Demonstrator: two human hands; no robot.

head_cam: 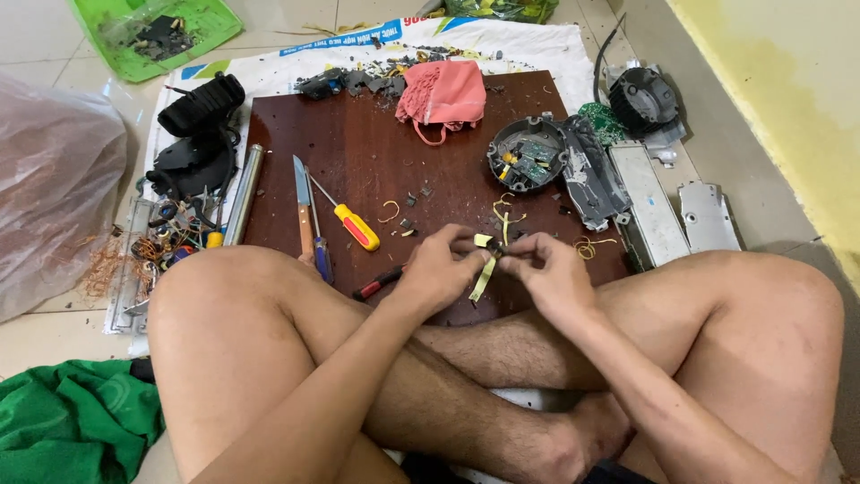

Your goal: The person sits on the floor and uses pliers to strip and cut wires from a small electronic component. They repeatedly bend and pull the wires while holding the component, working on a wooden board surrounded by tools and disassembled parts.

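Observation:
I sit cross-legged in front of a dark wooden board. My left hand and my right hand meet over the board's near edge. Between their fingertips they pinch a small dark part wrapped in yellow tape. A loose strip of that tape hangs down from it. A red-handled tool lies just left of my left hand. Curls of yellow tape lie on the board just beyond my fingers.
On the board lie a knife, a yellow-handled screwdriver, a pink cloth mask and a round housing with circuit boards. Metal casings sit right. Black parts and wires sit left, with a plastic bag and green cloth.

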